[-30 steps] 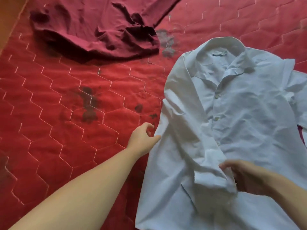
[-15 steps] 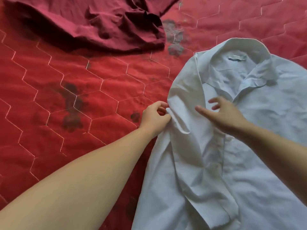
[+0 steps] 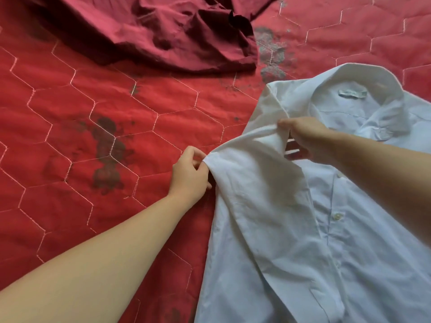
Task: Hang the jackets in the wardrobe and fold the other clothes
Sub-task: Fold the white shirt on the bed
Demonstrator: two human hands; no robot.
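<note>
Readable text: I can read none anywhere in my view.
Neck tag: I see a small pale tag sewn inside the collar of the white shirt; whatever is printed on it is too blurred for me to make out.
Brands, numbers, signs: I find none legible.

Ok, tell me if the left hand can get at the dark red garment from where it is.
Probably yes, once it lets go. The left hand pinches the white shirt, and only bare red quilt lies between it and the dark red garment.
</note>
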